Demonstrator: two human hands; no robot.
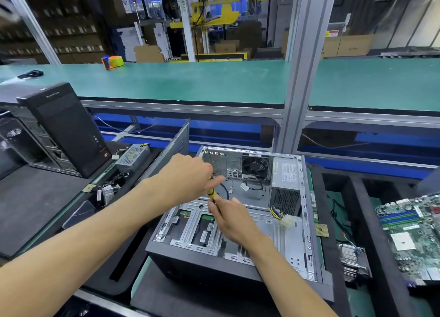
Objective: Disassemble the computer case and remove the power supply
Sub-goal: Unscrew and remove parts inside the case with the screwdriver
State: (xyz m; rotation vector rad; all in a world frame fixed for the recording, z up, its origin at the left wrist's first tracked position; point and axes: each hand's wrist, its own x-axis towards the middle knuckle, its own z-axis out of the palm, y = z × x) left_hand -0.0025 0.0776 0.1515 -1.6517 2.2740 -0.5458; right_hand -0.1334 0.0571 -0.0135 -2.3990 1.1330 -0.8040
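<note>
Two bare arms reach in from the bottom of the frame and meet over the open computer case (238,223), which lies on its side in the middle of the bench. Both hands hold one yellow and black screwdriver (211,194). The left hand (188,176) has its fingers curled round the top of the handle. The right hand (232,218) pinches the lower part, just under it. The tool stands nearly straight up and down, and its tip is hidden behind the right hand.

The power supply (285,185), a grey metal box, sits inside the case at the far right corner, tight against the right wall. It runs long from back to front. It lies to the right of both hands, so the right hand is nearer. Its bundle of wires (279,215) hangs loose at the front end. I think lifting it straight up is the open way out, as walls hem it on two sides.
</note>
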